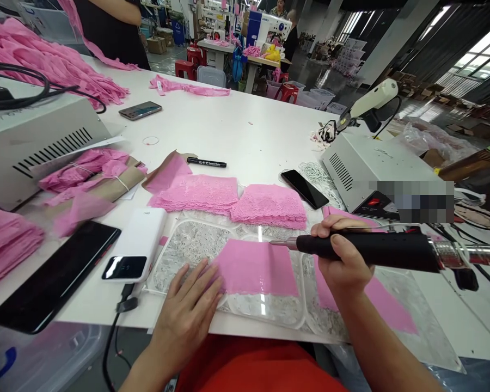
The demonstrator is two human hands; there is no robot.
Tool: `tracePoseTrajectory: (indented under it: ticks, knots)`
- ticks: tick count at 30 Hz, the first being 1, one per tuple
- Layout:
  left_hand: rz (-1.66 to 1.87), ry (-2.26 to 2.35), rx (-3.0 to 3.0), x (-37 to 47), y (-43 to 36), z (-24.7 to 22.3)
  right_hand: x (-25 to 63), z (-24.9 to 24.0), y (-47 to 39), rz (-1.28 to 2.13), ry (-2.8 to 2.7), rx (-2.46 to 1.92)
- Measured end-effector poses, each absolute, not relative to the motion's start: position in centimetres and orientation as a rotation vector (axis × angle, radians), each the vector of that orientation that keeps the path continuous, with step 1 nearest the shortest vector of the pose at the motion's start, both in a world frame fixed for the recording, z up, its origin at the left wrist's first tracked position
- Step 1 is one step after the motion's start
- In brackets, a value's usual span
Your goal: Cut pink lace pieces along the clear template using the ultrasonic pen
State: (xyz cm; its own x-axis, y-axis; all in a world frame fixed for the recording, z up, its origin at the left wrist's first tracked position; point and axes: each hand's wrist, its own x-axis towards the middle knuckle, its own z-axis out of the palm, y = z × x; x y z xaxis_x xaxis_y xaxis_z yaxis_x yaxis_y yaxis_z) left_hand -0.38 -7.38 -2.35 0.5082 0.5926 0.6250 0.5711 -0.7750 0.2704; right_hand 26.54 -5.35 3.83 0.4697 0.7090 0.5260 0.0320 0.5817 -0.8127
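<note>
Two hands flank one pink panel [259,269], which lies flat before the person, apparently beneath a clear template [277,313], its longer axis running side to side. The left hand [190,310] is nearer: spread palm down, gripping nothing, fingertips over the panel's left edge. The right hand [345,258], off the panel's right edge, is wrapped around a black-handled tool [396,251] that points left, roughly along the panel's far edge; its metal tip [285,243] is at that edge, contact unclear. Just beyond the panel, two lace stacks [269,206] crowd the tip's far side. Past its far right corner is a phone [305,189]; to its left, a power bank [141,239]; to its right, another pink piece [386,302] passes partly under the right forearm.
</note>
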Motion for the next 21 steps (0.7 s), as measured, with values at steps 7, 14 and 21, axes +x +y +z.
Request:
tracePoseTrajectory:
  ticks: [7,14,21]
  knots:
    - [1.132,1.052,2.704,-0.4,-7.4,-2.4,26.7,3.8,-5.2,0.497,-1.034,-0.871]
    - [1.159,1.022,2.721,-0.5,-7.5,-2.4,25.4,4.3,-4.8,0.534,-1.018,-0.837]
    - [1.17,1.025,2.701,-0.7,-7.7,-2.5,23.7,4.1,-3.9,0.608,-1.074,-0.783]
